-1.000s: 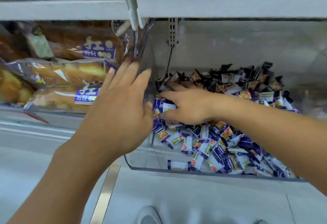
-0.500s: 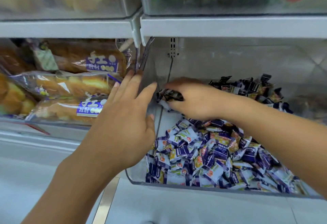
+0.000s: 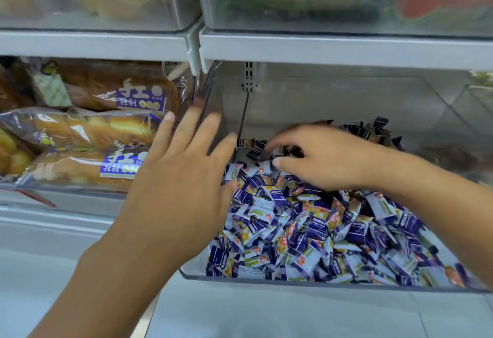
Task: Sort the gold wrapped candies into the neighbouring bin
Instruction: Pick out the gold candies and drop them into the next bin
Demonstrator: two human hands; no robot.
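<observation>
Right hand (image 3: 328,159) in clear bin (image 3: 293,283) under shelf (image 3: 346,49)

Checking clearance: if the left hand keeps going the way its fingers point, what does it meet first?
Probably the clear plastic side wall of the candy bin: the left hand points up and away with straight fingers, fingertips at or near that wall. Depth unclear.
</observation>
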